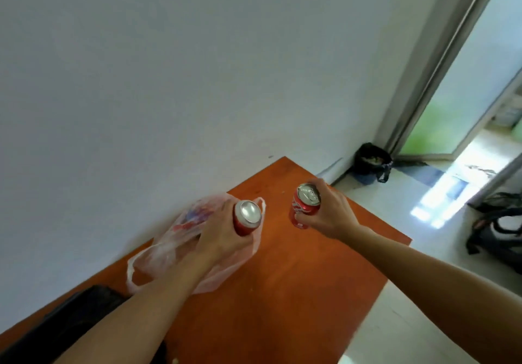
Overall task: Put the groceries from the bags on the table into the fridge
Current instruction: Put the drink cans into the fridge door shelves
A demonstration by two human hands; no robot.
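Note:
My left hand (219, 236) grips a red soda can (246, 217) with a silver top, held upright above a crumpled white plastic bag (180, 239). That bag lies on the orange-brown table (296, 287) near the wall. My right hand (329, 211) grips a second red soda can (306, 204) above the table's far end. The fridge is not in view.
A black bag (70, 321) lies at the table's near left. A dark bin with a black liner (371, 162) stands on the floor in the corner by a doorway (452, 115). Dark bags (497, 231) lie on the pale floor at the right.

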